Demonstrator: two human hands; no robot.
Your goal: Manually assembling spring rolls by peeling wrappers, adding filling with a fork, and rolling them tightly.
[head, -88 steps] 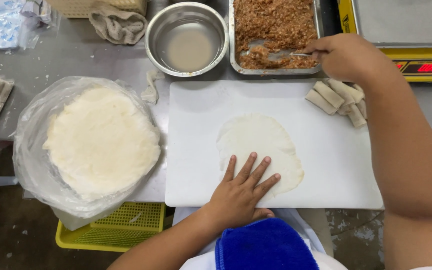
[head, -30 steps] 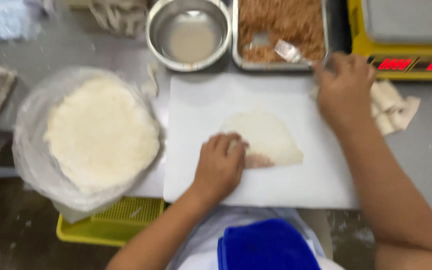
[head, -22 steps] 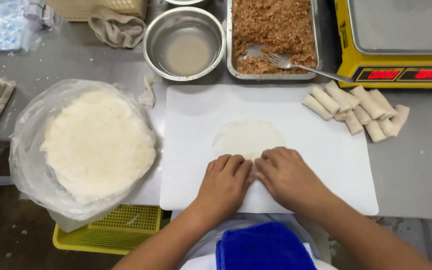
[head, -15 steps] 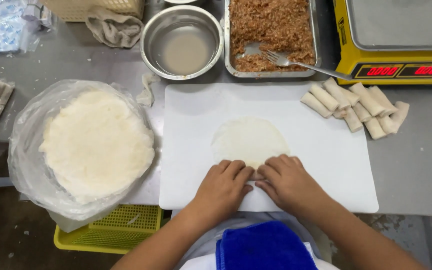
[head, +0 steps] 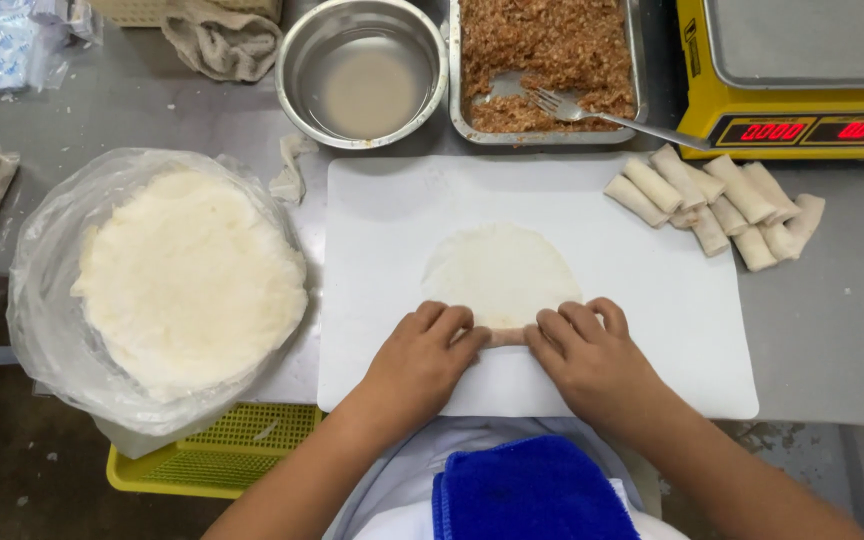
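Wrapper [head: 500, 272] on a white cutting board [head: 382, 220] is pressed at its six-o'clock edge by the curled fingers of left hand [head: 417, 362] and right hand [head: 592, 360].

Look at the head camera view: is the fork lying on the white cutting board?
No, the fork rests in the metal tray of brown filling, its handle over the rim, behind the white cutting board.

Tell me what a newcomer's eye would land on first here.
Both hands, left hand and right hand, press the near edge of a round wrapper at the white cutting board centre. A bagged wrapper stack lies left; finished rolls lie right.
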